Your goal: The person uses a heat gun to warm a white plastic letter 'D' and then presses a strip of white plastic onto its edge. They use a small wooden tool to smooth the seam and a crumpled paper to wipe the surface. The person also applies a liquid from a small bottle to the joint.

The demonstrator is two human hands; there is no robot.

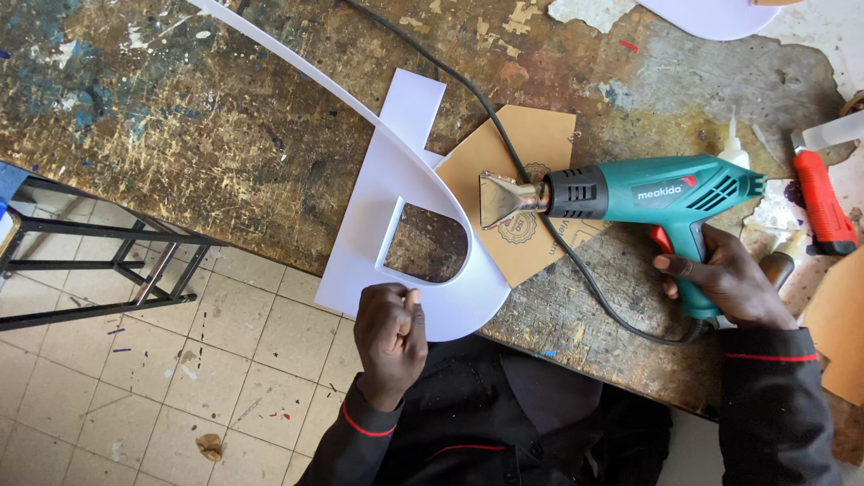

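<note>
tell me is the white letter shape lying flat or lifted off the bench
Flat: the white letter shape lies on the bench, its lower edge overhanging, left hand gripping it.

Red utility knife (823,203), glue bottle (735,144) (white), metal stool (108,256).

A worn workbench (225,135) carries a white cut-out sheet (378,198) and brown card (526,144).

Bare bench (225,135) left of white letter (378,225).
</note>
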